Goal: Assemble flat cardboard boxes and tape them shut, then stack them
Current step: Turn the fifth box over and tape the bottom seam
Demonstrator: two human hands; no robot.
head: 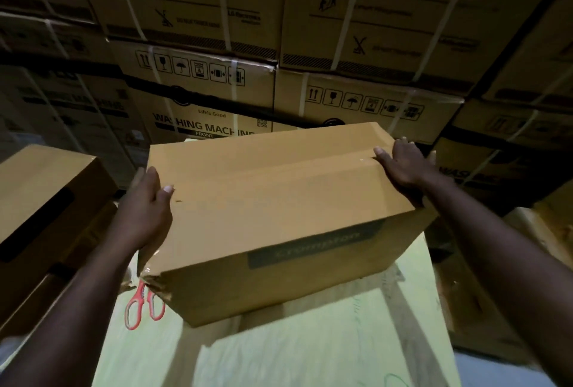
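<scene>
Head view, the only angle there is: the person is holding a plain brown cardboard box [279,200] by its two ends. The left hand [145,209] is clamping the left end, thumb lying on the top panel and fingers curling round the far edge, and the right hand [403,166] is hooking over the right end with its fingers lying on top by the seam. The box is sitting between the two hands, tilted. Going by the shadow under it, I'm reading it as hanging just above the surface rather than resting on it, but I can't swear to that. Progress-wise I'm guessing this one is basically finished: the flaps are closed and a strip of shiny clear tape [341,163] is running along the top seam right up to the right fingertips. The corner below the left hand is looking pretty chewed up, though. So what's remaining for this box is the stacking, and the likely spot is the pile of similar brown boxes [46,200] sitting just outboard of the left hand. Red-handled scissors [144,306] are lying just below the left hand, beside that ragged corner. Under the grip, a pale yellow-green flat work surface [279,352] is catching the light. Beyond both hands, a dim wall of big strapped washing machine cartons [217,92] is filling the room.
</scene>
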